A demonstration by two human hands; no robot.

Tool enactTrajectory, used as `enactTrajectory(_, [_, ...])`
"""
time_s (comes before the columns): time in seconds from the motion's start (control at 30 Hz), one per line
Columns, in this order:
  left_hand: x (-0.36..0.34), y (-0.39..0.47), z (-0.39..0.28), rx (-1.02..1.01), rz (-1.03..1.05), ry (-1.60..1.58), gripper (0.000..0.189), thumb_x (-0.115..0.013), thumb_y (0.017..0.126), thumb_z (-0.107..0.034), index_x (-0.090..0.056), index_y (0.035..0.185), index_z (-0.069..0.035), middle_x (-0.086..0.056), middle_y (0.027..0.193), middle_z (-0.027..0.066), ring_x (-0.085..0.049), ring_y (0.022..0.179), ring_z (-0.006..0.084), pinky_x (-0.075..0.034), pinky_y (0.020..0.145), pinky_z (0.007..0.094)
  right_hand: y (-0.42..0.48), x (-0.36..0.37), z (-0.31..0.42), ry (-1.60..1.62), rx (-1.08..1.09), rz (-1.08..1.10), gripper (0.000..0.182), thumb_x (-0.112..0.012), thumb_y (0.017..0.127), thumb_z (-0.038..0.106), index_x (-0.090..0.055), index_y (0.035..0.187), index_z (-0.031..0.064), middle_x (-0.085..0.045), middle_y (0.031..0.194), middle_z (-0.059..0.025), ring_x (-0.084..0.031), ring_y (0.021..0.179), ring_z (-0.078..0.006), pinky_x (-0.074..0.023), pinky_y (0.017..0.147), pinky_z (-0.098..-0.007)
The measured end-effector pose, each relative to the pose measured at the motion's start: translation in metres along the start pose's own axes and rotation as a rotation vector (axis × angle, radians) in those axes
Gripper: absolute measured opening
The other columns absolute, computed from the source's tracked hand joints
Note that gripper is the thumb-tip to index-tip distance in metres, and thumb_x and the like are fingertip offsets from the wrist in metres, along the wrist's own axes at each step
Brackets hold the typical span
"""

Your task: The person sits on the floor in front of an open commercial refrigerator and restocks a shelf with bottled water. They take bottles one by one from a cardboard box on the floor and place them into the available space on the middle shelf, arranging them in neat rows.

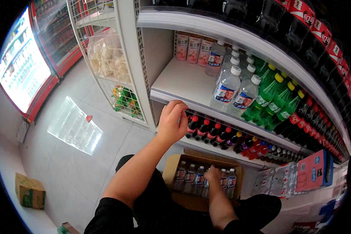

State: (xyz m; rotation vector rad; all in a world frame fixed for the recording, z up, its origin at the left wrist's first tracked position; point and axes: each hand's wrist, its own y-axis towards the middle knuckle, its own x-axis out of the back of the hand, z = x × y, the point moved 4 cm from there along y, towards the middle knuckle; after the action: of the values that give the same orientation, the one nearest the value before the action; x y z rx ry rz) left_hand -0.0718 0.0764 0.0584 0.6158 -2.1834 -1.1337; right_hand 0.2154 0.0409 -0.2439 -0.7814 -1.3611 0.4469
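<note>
My left hand is raised at the front edge of the middle shelf, its fingers loosely curled with nothing visible in them. Lower down, my right hand reaches into an open cardboard box and grips the top of a clear plastic bottle. Other clear bottles with blue-and-white labels, such as this one, stand upright in the box. On the shelf, matching bottles with white caps stand in rows beside green soda bottles. Pink drink cartons are at the shelf's back left.
Below, a lower shelf holds cola bottles with red caps. A wire rack with bagged goods adjoins the shelving's left side. Shrink-wrapped bottles and a pink carton stand right of the box. Lit drink fridges line the far left.
</note>
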Motion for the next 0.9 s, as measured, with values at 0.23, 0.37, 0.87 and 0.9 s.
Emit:
enactTrajectory(0.23, [-0.003,0.002,-0.005,-0.004,0.029,-0.025,0.025,-0.062,0.078,0.006,-0.063,0.101,-0.004,-0.064,0.106,0.0129,-0.059,0.083,0.0357,-0.048,0.075,0.0432,0.025,-0.096,0.041,-0.024,0.22,-0.264,0.074,-0.068,0.091,0.021,-0.037,0.158,0.0129,-0.061,0.138,-0.0244,-0.059,0.129,-0.0425,-0.0462,0.105,-0.0639])
enactTrajectory(0.37, [-0.006,-0.001,-0.004,-0.016,0.04,-0.035,0.024,-0.063,0.077,0.005,-0.064,0.099,-0.004,-0.064,0.106,0.0124,-0.06,0.084,0.0366,-0.049,0.075,0.0446,-0.047,-0.066,0.082,-0.287,0.448,0.027,0.062,-0.068,0.09,0.021,-0.048,0.147,0.005,-0.068,0.126,-0.0244,-0.067,0.117,-0.0414,-0.0544,0.096,-0.0591])
enactTrajectory(0.87, [-0.016,-0.012,-0.042,-0.145,0.749,-0.153,0.089,-0.084,0.075,-0.036,-0.044,0.147,-0.004,-0.051,0.138,0.0233,-0.048,0.131,0.0435,-0.038,0.112,0.0554,-0.131,0.151,0.06,1.142,0.928,-0.473,0.047,-0.089,0.078,0.012,-0.063,0.115,0.0002,-0.072,0.102,-0.008,-0.07,0.089,-0.0164,-0.0572,0.081,-0.0358])
enactTrajectory(0.9, [-0.016,-0.013,-0.043,-0.19,0.733,-0.069,0.085,-0.083,0.076,-0.036,-0.045,0.146,-0.005,-0.051,0.137,0.0216,-0.049,0.131,0.0418,-0.037,0.112,0.0555,-0.151,0.164,0.064,1.317,0.95,-0.615,0.047,-0.087,0.078,0.008,-0.062,0.117,0.0002,-0.071,0.103,-0.0077,-0.07,0.09,-0.017,-0.0574,0.08,-0.0353])
